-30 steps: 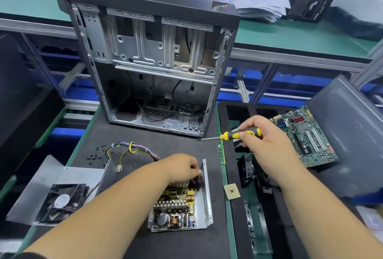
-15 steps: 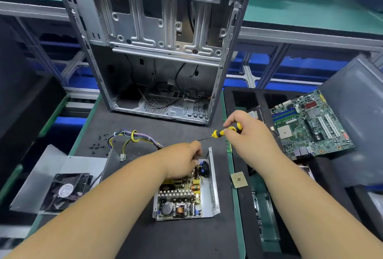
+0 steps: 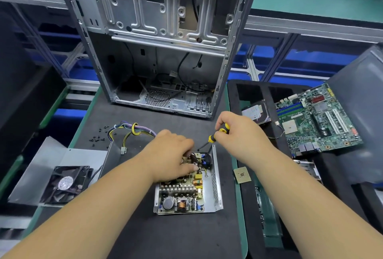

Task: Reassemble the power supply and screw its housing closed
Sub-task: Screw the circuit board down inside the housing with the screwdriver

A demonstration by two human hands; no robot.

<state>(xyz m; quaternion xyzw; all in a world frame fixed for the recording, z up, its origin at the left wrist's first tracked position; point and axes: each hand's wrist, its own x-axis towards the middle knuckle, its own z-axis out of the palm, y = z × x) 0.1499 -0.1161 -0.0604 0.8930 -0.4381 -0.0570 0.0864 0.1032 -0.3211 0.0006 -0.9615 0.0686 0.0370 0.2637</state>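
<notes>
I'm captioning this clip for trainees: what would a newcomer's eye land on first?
The open power supply at centre, circuit board bared, with the left hand resting on its far end and the right hand angling a yellow-and-black screwdriver towards it. Behind stands a gutted computer case; a green motherboard lies to the right.

— What does the work sit on?
— A dark mat [image 3: 165, 238] with a green edge.
— And behind?
— A green-topped bench [image 3: 310, 4] on a grey metal frame [image 3: 310, 28], blue bins [image 3: 310, 59] beneath it.
— The light?
— Even, bright, from overhead.
</notes>
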